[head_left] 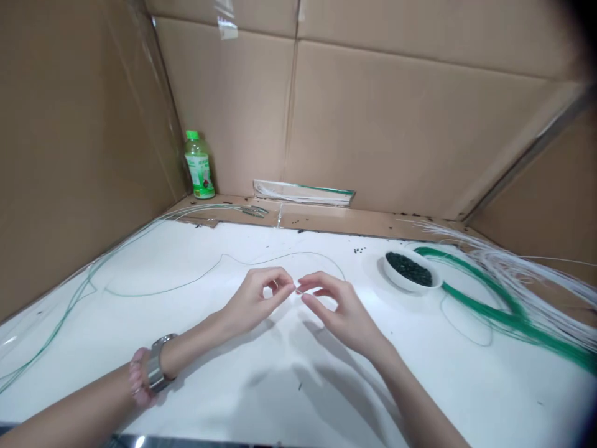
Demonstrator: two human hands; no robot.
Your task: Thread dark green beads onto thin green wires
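Between the fingertips of the two hands, just above the middle of the desk (196,361), sits a slender pale sliver (299,290). Its long axis runs crosswise from left to right, dipping slightly toward the right hand (338,311); its ends are too small to make out. A fine green thread (222,255) lies behind the hands, also mostly crosswise, wavy, bending toward the wearer at its right end, where it disappears behind the right hand. Whether thread and sliver are joined I cannot tell.

The upright bottle (200,171) in the far left corner has a green cap and a green-and-white label; there is print on it, too blurred to read.

On the left hand (261,298), thumb and index finger meet at the tips, pinching the sliver's left end. The right thumb and index finger stand narrowly apart beside its other end; whether they grip it I cannot tell.

Near the right hand is a white bowl (410,286) of dark beads (409,268), with green strands (494,311) and white strands (527,274) spread to its right
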